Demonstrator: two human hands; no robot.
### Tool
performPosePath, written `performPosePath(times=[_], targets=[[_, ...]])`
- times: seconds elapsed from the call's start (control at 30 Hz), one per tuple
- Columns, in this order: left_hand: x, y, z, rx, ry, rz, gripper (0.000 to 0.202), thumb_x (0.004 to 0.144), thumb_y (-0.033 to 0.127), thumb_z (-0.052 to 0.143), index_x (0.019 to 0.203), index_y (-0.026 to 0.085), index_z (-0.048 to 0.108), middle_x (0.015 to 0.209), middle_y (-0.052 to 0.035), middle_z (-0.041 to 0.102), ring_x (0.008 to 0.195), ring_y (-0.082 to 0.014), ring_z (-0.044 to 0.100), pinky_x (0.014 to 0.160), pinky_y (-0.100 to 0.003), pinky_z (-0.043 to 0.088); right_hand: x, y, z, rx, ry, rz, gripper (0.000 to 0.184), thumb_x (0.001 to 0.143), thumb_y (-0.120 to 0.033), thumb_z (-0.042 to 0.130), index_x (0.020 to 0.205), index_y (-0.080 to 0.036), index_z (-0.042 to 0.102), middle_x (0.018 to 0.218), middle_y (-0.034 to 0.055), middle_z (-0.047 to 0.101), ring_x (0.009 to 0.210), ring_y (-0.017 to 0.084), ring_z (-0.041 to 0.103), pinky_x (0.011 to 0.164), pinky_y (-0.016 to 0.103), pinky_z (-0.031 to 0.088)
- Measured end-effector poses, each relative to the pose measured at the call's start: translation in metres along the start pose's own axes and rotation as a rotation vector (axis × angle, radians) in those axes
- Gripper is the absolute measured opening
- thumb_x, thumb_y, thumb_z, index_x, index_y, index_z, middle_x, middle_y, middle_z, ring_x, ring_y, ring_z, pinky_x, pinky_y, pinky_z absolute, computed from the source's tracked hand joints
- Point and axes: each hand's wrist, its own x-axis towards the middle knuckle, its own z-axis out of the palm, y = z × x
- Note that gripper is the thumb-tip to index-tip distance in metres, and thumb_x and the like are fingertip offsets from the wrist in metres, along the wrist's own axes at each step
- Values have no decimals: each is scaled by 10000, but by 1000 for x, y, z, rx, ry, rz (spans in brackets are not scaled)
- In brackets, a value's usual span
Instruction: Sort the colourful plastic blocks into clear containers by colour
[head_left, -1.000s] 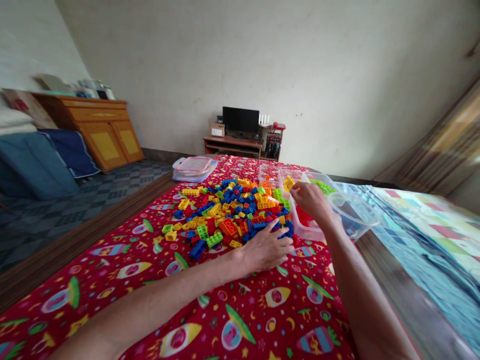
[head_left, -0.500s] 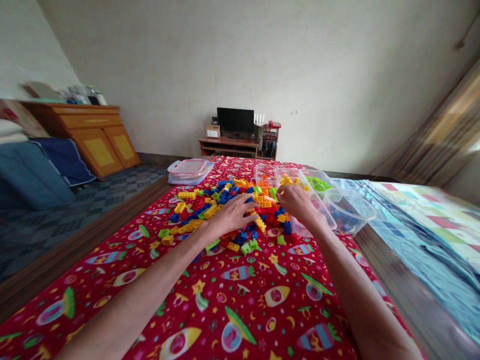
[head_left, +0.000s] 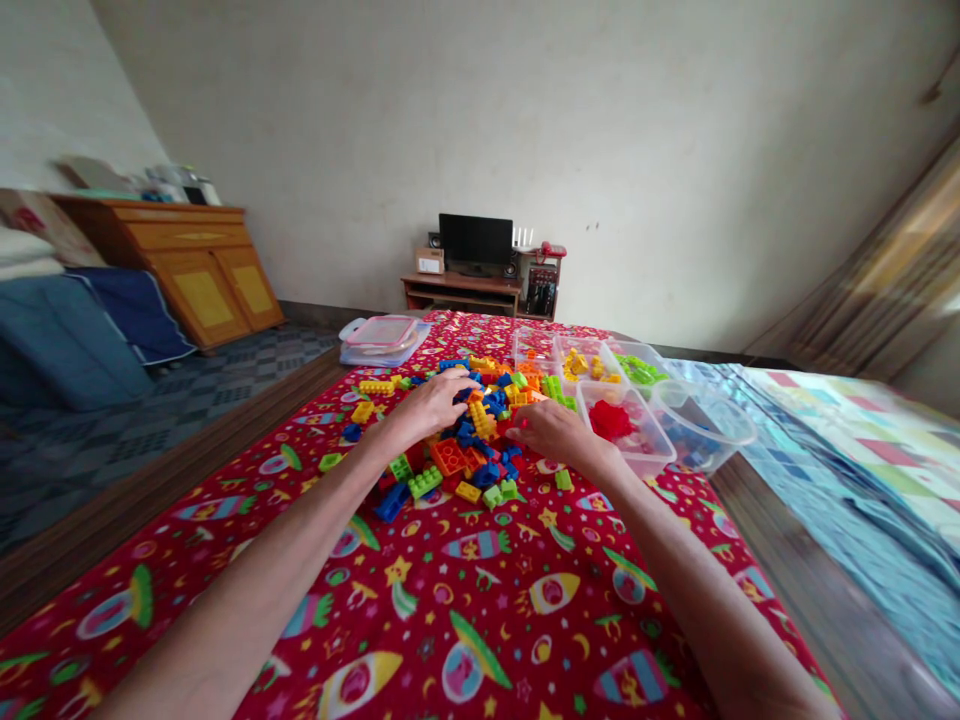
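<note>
A pile of toy bricks [head_left: 448, 457] in red, yellow, blue, green and orange lies on the red cloth. My left hand [head_left: 437, 402] reaches over the left side of this heap, fingers apart and bent downward among blue and yellow bricks. On the right side, my right hand [head_left: 556, 432] has its fingers bent together at some red bricks; what lies between the fingertips is hidden. Just right of that hand stands a clear compartment box [head_left: 651, 462], with red bricks [head_left: 611, 420] in the near compartment, yellow bricks [head_left: 577, 364] behind and green bricks [head_left: 637, 369] at the far right.
A round clear tub [head_left: 739, 428] with blue pieces stands against the box's right side. Clear lidded containers [head_left: 382, 333] sit at the far left of the table. The cloth [head_left: 480, 600] has a rocket print. A bed [head_left: 847, 460] lies right of the table.
My right hand has come left and nearer from beside the box to the pile, uncovering the red bricks in the compartment. My left hand has moved left and a little away, uncovering orange and green bricks.
</note>
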Motion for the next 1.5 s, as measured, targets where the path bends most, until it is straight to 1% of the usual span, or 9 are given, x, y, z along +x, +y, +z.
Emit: performPosePath(times=[0.27,0.47,0.6,0.77,0.93,1.13,1.3,1.4,1.5], targets=[[-3,3,-13,20,-22,-42,141,777,197,531,849,175,651,986,-58,642,899,-201,619,842,-315,502,-2,-3,-8,-47,-26,93,267,894,-212,441,987,-170,687,987,126,699,925,224,648,752,284,453],[-5,14,-12,5,-47,-32,276,835,236,539,1096,197,618,1046,-55,659,926,-198,633,845,-302,492,0,-8,-8,-17,61,69,307,908,-205,376,1006,-176,666,916,110,700,840,201,647,716,276,447],[-8,23,-7,35,-122,56,317,817,144,531,1114,203,625,1116,-61,661,1063,-214,603,942,-321,459,3,-19,14,38,75,-104,301,886,-165,390,1082,-152,618,991,115,671,893,201,619,748,280,461],[-10,24,-9,97,-92,-10,308,808,182,570,1111,175,618,1126,-90,642,1048,-228,609,930,-331,474,5,-25,34,16,82,-154,458,853,-137,424,1307,-108,471,1159,168,611,1050,251,560,841,341,467],[-10,14,-13,111,-57,-79,351,782,203,593,1133,194,610,1095,-73,628,1005,-222,617,894,-315,484,5,-22,25,12,50,-120,332,852,-191,451,1152,-131,580,1041,136,655,955,229,596,789,303,458],[-9,13,-16,113,27,-82,337,789,241,596,1122,197,614,1065,-71,635,974,-226,623,886,-322,487,0,-16,15,53,198,-3,270,862,-225,460,1046,-124,630,960,137,683,944,228,610,842,311,447],[-6,36,-26,-67,105,-56,424,788,237,623,1205,193,557,1184,-67,636,1047,-212,611,935,-335,480,0,-9,4,313,356,83,277,888,-307,459,1070,-188,630,1020,93,687,990,205,613,856,300,451],[-7,53,-28,-204,123,-34,479,779,218,643,1243,187,529,1098,-50,673,929,-177,650,865,-303,515,5,-13,-5,682,263,171,284,897,-336,420,998,-177,631,836,47,690,791,165,645,691,246,489],[-9,65,-25,-252,176,26,496,777,191,646,1256,203,520,1088,-43,677,925,-172,652,858,-296,517,7,-22,-9,1092,165,126,299,891,-373,418,1012,-172,602,854,34,677,758,145,645,604,217,500]])
